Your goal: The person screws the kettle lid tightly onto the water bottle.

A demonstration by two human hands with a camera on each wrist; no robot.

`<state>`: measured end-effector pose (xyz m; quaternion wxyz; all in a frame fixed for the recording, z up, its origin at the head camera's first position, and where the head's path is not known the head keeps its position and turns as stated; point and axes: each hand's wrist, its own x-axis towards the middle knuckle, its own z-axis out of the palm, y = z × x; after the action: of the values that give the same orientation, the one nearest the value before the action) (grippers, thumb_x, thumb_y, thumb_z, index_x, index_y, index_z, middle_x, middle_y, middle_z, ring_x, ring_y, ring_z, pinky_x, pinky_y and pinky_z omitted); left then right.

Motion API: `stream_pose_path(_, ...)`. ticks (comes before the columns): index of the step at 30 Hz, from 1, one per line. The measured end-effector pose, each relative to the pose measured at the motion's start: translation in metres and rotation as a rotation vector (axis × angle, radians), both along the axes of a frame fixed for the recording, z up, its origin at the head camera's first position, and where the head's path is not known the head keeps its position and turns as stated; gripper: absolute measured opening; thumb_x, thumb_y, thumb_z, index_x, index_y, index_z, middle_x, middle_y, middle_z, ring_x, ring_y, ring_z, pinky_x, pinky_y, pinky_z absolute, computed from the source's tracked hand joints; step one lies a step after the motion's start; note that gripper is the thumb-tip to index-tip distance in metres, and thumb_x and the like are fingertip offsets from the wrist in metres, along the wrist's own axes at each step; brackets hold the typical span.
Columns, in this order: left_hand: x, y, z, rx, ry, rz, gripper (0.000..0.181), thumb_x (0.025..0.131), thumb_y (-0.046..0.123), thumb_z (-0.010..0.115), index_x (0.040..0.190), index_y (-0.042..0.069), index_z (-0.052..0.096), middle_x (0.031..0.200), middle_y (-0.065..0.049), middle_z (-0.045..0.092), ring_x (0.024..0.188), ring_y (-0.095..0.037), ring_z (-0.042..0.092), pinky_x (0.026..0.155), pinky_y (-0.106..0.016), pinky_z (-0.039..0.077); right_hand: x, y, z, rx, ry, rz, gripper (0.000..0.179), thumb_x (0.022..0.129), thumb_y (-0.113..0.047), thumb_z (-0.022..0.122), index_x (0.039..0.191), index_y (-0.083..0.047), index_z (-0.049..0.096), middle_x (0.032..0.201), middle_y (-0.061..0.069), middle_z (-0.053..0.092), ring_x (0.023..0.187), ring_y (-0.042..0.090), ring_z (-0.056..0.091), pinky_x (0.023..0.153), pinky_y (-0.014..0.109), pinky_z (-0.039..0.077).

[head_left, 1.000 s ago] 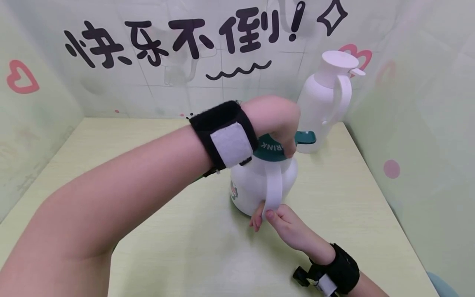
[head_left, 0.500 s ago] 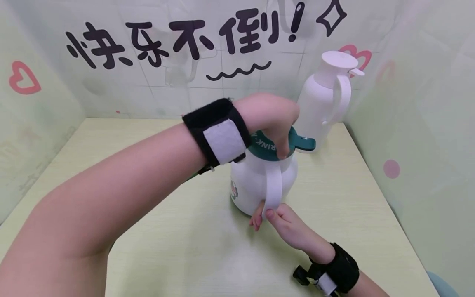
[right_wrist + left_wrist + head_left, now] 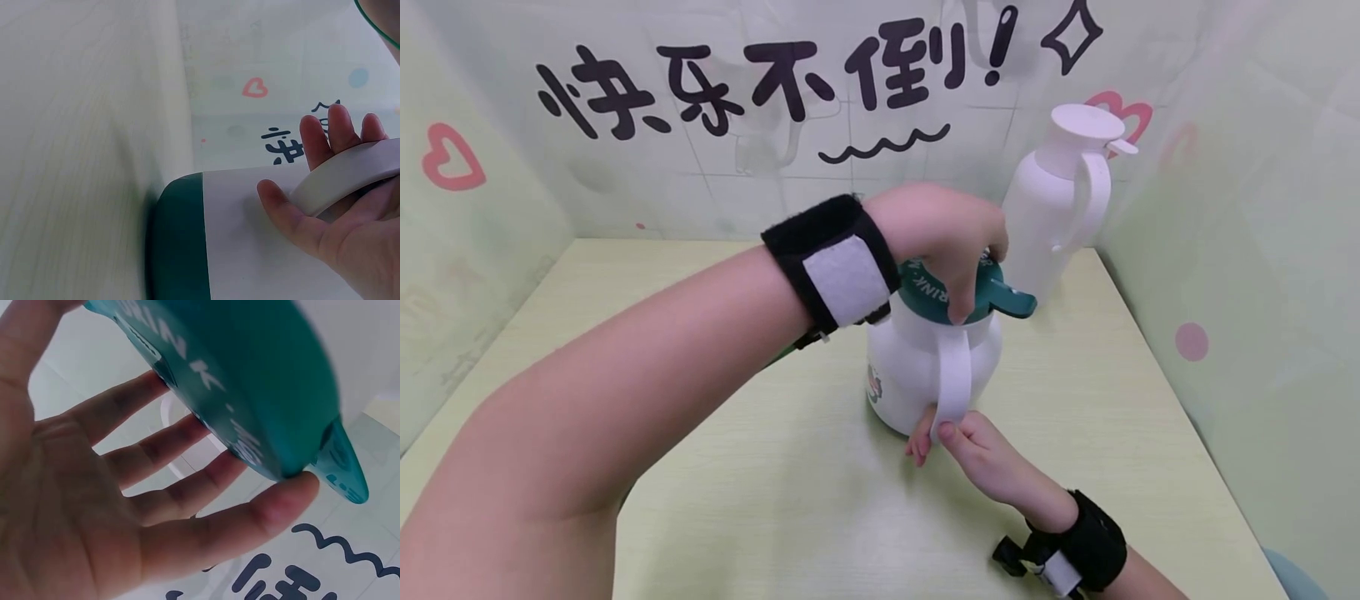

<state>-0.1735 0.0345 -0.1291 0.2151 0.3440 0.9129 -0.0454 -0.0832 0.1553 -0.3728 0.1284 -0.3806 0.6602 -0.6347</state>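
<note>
A white vacuum jug (image 3: 902, 371) with a teal base stands upright on the table in the head view. Its teal lid (image 3: 925, 292) carries white lettering and has a tab (image 3: 1013, 300) pointing right. My left hand (image 3: 936, 229) grips the lid from above; in the left wrist view the fingertips (image 3: 300, 487) touch its edge. Below, my right hand (image 3: 981, 450) holds the lower part of the jug's handle (image 3: 953, 375), with fingers through the loop and the thumb outside, as the right wrist view also shows. Part of the lid is hidden under the left hand.
A taller white jug (image 3: 1052, 200) with its own handle stands behind at the back right, close to the wall. Printed sheets with black characters and hearts line the back and sides of the pale wooden table (image 3: 737, 500). Something green shows partly behind the left forearm.
The lid has turned clockwise as seen from above: its tab has swung toward me and the lettering leftward. My left hand turned with it, the wrist shifting left. The right hand has stayed still.
</note>
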Motion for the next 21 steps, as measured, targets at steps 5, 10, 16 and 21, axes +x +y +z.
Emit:
stream_pose_path(5, 0.0000, -0.0021, 0.0002, 0.003, 0.001, -0.018, 0.063, 0.075, 0.025, 0.081, 0.133, 0.019, 0.056, 0.118, 0.005, 0.055, 0.104, -0.015, 0.049, 0.085, -0.033, 0.043, 0.0000, 0.0006, -0.0001, 0.000, -0.013, 0.001, 0.047, 0.104, -0.034, 0.030, 0.090, 0.002, 0.057, 0.084, 0.017, 0.061, 0.093, 0.028, 0.061, 0.090, 0.033, 0.042)
stream_pose_path(10, -0.0015, -0.0036, -0.0006, 0.002, -0.017, -0.046, 0.065, 0.073, 0.023, 0.083, 0.132, 0.021, 0.056, 0.115, 0.007, 0.056, 0.103, -0.014, 0.050, 0.084, -0.031, 0.043, 0.0007, 0.0010, 0.0003, 0.009, -0.036, 0.000, 0.047, 0.104, -0.035, 0.031, 0.090, 0.002, 0.057, 0.084, 0.020, 0.060, 0.094, 0.028, 0.060, 0.090, 0.034, 0.042)
stream_pose_path(16, -0.0037, -0.0058, 0.0003, 0.007, -0.046, -0.074, 0.064, 0.073, 0.019, 0.084, 0.131, 0.023, 0.057, 0.115, 0.007, 0.057, 0.102, -0.014, 0.050, 0.084, -0.031, 0.043, 0.0012, 0.0008, 0.0011, 0.012, -0.049, -0.003, 0.046, 0.104, -0.034, 0.031, 0.090, 0.002, 0.057, 0.084, 0.020, 0.060, 0.095, 0.028, 0.060, 0.091, 0.033, 0.042)
stream_pose_path(21, -0.0049, -0.0066, 0.0012, -0.004, -0.056, -0.074, 0.069, 0.073, 0.017, 0.083, 0.135, 0.026, 0.054, 0.121, 0.007, 0.054, 0.105, -0.014, 0.048, 0.085, -0.031, 0.043, 0.0015, 0.0006, 0.0017, 0.003, -0.043, -0.002, 0.046, 0.105, -0.034, 0.031, 0.091, 0.002, 0.057, 0.084, 0.017, 0.061, 0.094, 0.028, 0.060, 0.092, 0.033, 0.042)
